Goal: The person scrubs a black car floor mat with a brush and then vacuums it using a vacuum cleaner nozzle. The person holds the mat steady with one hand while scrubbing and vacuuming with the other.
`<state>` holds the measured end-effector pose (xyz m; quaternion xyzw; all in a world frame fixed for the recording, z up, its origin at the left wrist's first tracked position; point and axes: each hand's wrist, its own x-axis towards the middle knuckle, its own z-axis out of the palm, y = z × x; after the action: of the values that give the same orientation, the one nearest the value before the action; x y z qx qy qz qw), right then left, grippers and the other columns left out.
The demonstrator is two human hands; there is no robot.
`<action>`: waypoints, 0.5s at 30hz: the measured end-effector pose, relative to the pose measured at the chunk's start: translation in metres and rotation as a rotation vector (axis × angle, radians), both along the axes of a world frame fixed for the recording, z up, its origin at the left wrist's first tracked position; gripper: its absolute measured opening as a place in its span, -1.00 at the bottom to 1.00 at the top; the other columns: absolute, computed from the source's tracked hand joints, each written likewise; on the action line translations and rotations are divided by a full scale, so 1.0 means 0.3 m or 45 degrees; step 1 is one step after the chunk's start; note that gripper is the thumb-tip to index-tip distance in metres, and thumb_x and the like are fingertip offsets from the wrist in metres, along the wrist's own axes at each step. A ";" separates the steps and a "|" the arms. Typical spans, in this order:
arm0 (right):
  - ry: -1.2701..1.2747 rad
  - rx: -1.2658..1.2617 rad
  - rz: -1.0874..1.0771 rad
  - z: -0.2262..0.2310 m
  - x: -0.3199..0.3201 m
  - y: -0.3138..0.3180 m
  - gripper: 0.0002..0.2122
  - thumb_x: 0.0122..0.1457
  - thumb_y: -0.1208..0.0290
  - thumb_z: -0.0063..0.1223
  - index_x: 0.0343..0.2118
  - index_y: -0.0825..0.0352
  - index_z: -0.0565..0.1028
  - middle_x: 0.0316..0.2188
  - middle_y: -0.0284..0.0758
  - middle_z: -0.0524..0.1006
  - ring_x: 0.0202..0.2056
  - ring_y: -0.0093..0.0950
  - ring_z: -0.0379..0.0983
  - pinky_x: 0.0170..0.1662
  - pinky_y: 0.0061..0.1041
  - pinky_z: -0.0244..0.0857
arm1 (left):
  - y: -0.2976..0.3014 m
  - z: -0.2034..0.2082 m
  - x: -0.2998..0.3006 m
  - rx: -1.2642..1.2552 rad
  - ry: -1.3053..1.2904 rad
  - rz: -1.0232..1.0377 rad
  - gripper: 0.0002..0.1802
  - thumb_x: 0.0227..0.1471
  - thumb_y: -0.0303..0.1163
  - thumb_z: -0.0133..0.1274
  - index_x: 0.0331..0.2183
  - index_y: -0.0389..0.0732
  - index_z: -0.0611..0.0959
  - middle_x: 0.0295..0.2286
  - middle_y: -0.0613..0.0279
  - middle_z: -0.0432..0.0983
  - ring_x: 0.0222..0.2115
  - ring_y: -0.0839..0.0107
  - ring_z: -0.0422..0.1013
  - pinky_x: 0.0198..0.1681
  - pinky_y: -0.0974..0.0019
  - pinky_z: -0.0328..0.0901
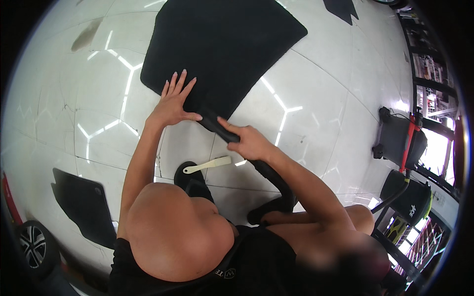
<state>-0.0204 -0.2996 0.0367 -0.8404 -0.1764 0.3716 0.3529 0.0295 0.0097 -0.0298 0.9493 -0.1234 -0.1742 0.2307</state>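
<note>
A black car floor mat (224,49) lies flat on the glossy tiled floor in front of me. My left hand (174,102) rests palm down on its near left edge, fingers spread, thumb pointing toward the nozzle. My right hand (251,143) is wrapped round the black vacuum hose (227,134), whose nozzle (209,118) meets the mat's near corner. From that hand the hose curves back under my right forearm toward my legs. Between my feet, a pale brush (212,164) lies with its handle end across my black shoe (182,170).
Another black mat (81,202) is on the floor at the left, near a car wheel (34,246). A third mat (341,9) lies at the far right. Along the right side stand a dark wheeled unit (401,138) with a red pole and a black container (407,200).
</note>
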 end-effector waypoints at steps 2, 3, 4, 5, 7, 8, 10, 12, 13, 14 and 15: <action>-0.002 -0.076 -0.074 0.017 0.022 -0.009 -0.17 0.17 0.38 0.20 0.57 -0.04 0.25 -0.31 0.08 0.71 -0.28 -0.05 0.69 -0.04 -0.21 0.52 | -0.010 0.007 -0.014 0.060 -0.010 0.011 0.62 -0.44 0.19 0.67 0.57 0.11 0.15 0.60 0.06 -0.25 0.60 -0.09 -0.30 0.62 -0.21 -0.23; 0.024 -0.062 -0.218 0.018 0.062 -0.021 -0.15 0.16 0.40 0.21 0.58 -0.03 0.24 -0.27 0.09 0.71 -0.22 -0.04 0.69 0.02 -0.23 0.51 | -0.015 0.010 -0.017 0.090 -0.015 0.016 0.62 -0.43 0.18 0.67 0.57 0.11 0.15 0.60 0.06 -0.25 0.60 -0.09 -0.30 0.62 -0.21 -0.22; 0.048 -0.043 -0.358 0.017 0.091 -0.030 -0.14 0.15 0.41 0.22 0.58 -0.03 0.23 -0.24 0.10 0.71 -0.16 -0.03 0.69 0.08 -0.24 0.50 | -0.027 0.015 -0.012 0.071 -0.036 0.022 0.62 -0.44 0.17 0.68 0.57 0.11 0.16 0.60 0.06 -0.24 0.59 -0.09 -0.29 0.62 -0.21 -0.22; 0.306 -0.213 -0.492 0.108 0.126 0.020 -0.12 0.13 0.37 0.23 0.59 -0.03 0.21 -0.24 0.16 0.69 -0.14 0.11 0.66 0.10 -0.16 0.50 | -0.029 0.017 -0.020 0.068 -0.045 0.031 0.62 -0.45 0.16 0.68 0.57 0.11 0.16 0.60 0.06 -0.24 0.59 -0.09 -0.28 0.62 -0.21 -0.21; 0.022 -0.202 -0.184 0.049 0.074 0.015 -0.12 0.13 0.35 0.22 0.58 -0.02 0.21 -0.26 0.15 0.69 -0.16 0.13 0.66 0.07 -0.11 0.50 | -0.043 0.018 -0.025 0.051 -0.059 0.035 0.62 -0.46 0.13 0.69 0.56 0.11 0.17 0.60 0.06 -0.22 0.59 -0.09 -0.26 0.62 -0.22 -0.20; -0.123 -0.196 -0.029 0.039 0.053 0.019 -0.12 0.13 0.35 0.21 0.58 -0.02 0.21 -0.27 0.15 0.69 -0.17 0.14 0.66 0.05 -0.09 0.51 | -0.045 0.017 -0.023 0.046 -0.064 0.039 0.62 -0.47 0.11 0.70 0.56 0.11 0.17 0.59 0.06 -0.22 0.59 -0.08 -0.26 0.62 -0.22 -0.20; -0.109 -0.295 0.049 0.036 0.053 0.016 -0.13 0.16 0.33 0.18 0.59 -0.01 0.17 -0.24 0.16 0.69 -0.14 0.14 0.66 0.06 -0.05 0.50 | -0.043 0.019 -0.016 0.045 -0.059 0.053 0.63 -0.49 0.08 0.71 0.56 0.12 0.18 0.59 0.07 -0.21 0.59 -0.08 -0.25 0.62 -0.22 -0.19; -0.047 -0.364 -0.073 0.065 0.120 -0.006 -0.15 0.20 0.26 0.17 0.60 -0.01 0.17 -0.15 0.17 0.69 -0.05 0.15 0.64 0.14 -0.01 0.50 | -0.042 0.026 -0.025 0.050 -0.029 0.071 0.63 -0.50 0.05 0.72 0.56 0.13 0.18 0.59 0.08 -0.21 0.59 -0.07 -0.25 0.62 -0.22 -0.19; 0.061 -0.379 -0.239 0.115 0.157 0.003 -0.14 0.18 0.26 0.19 0.59 -0.02 0.17 -0.13 0.14 0.69 -0.04 0.15 0.64 0.14 -0.01 0.49 | -0.043 0.024 -0.026 0.039 -0.043 0.068 0.63 -0.50 0.05 0.72 0.56 0.13 0.18 0.59 0.08 -0.21 0.59 -0.07 -0.25 0.62 -0.21 -0.19; 0.003 -0.368 -0.198 0.100 0.144 0.013 -0.15 0.18 0.26 0.19 0.59 -0.02 0.19 -0.15 0.13 0.69 -0.06 0.13 0.65 0.13 -0.02 0.50 | -0.043 0.021 -0.024 0.028 -0.057 0.064 0.63 -0.50 0.05 0.72 0.56 0.14 0.18 0.60 0.09 -0.21 0.59 -0.06 -0.25 0.62 -0.21 -0.19; -0.056 -0.356 -0.157 0.072 0.117 0.031 -0.16 0.18 0.26 0.20 0.58 -0.02 0.21 -0.16 0.12 0.69 -0.08 0.12 0.65 0.12 -0.03 0.50 | -0.042 0.020 -0.025 0.017 -0.071 0.060 0.63 -0.50 0.04 0.72 0.56 0.14 0.18 0.60 0.09 -0.22 0.59 -0.06 -0.25 0.62 -0.21 -0.19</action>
<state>0.0148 -0.2904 0.0584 -0.8985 -0.0785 0.3517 0.2508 0.0221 -0.0031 -0.0239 0.9580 -0.1062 -0.1430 0.2249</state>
